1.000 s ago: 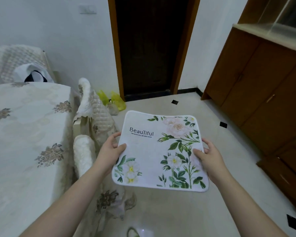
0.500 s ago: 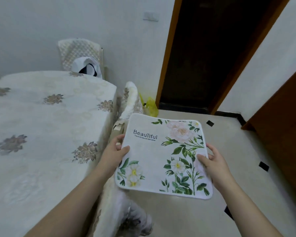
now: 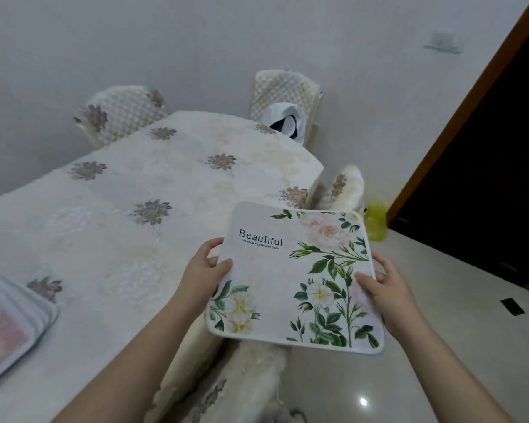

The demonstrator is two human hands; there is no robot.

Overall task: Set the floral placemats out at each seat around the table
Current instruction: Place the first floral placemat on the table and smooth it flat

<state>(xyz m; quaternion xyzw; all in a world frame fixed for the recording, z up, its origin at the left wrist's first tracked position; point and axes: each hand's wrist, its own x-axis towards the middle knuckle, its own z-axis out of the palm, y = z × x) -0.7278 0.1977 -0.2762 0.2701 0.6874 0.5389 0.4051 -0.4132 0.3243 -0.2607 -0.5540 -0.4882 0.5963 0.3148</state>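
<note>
Our left hand (image 3: 203, 270) pinches the placemat's (image 3: 290, 279) left edge, thumb on top, fingers curled beneath; our right hand (image 3: 385, 288) pinches its right edge the same way. We hold the mat flat in the air, over the counter's (image 3: 129, 227) right edge and a chair (image 3: 345, 187) there. A stack of mats (image 3: 9, 328) lies on the counter far left. Two more chairs (image 3: 284, 93) stand beyond.

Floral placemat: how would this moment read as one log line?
stage: carrying | floral placemat held flat, not yet on table | left hand grips left edge | right hand grips right edge
</note>
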